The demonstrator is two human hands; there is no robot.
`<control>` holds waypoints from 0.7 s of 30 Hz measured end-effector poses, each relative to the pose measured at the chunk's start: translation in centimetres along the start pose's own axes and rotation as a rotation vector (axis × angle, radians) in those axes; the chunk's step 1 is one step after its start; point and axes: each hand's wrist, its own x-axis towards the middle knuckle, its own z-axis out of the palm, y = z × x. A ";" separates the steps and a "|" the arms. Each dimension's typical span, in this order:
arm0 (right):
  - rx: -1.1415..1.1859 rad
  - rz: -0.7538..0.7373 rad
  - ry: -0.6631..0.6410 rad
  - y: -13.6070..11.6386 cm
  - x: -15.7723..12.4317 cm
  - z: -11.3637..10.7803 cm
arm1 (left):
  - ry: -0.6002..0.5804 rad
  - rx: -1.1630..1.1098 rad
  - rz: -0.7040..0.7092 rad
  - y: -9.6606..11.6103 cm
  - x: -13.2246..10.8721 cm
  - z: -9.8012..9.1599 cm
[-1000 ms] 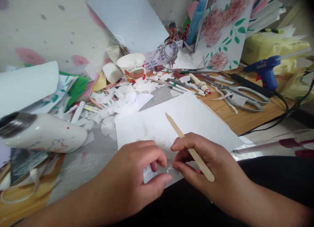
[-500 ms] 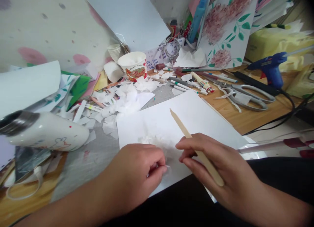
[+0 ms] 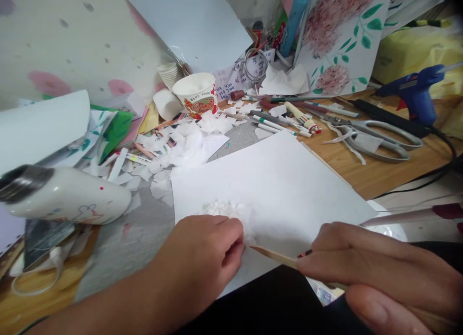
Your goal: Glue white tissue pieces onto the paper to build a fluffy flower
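A large white sheet of paper (image 3: 275, 180) lies under both hands, and a small patch of white fluffy bits (image 3: 222, 208) rests on it. My left hand (image 3: 206, 258) is closed above the sheet just in front of that patch, thumb against curled fingers; what it pinches, if anything, is hidden. My right hand (image 3: 376, 267) grips a flat wooden stick (image 3: 275, 256) with a pointed end. The stick lies nearly level, its tip pointing left, close to the fingers of my left hand.
A white bottle (image 3: 87, 195) lies on its side at left. Torn paper scraps (image 3: 195, 142) surround a paper bowl (image 3: 197, 96) behind the sheet. Scissors (image 3: 383, 139), several pens and a blue glue gun (image 3: 415, 91) are at right. A phone (image 3: 45, 243) sits near the left edge.
My right hand has moved right and down and turned, so the stick has swung from pointing up to nearly level, its tip near my left fingers. My left hand has hardly moved.
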 end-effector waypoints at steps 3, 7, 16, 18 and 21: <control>0.054 0.002 -0.014 0.2 0.2 0.6 | -0.003 0.001 0.010 0.0 0.1 0.0; 0.008 -0.057 -0.002 0.4 0.8 1.4 | 0.019 0.020 0.020 -0.2 0.1 0.2; -0.080 -0.016 0.012 0.6 0.4 1.6 | 0.243 -0.021 -0.036 -1.9 0.3 -1.4; -0.064 -0.008 0.029 0.6 0.3 1.5 | 0.301 -0.032 -0.038 -2.6 0.6 -2.0; -0.017 0.006 0.042 0.8 0.2 1.8 | 0.309 -0.063 -0.043 -3.7 1.1 -2.3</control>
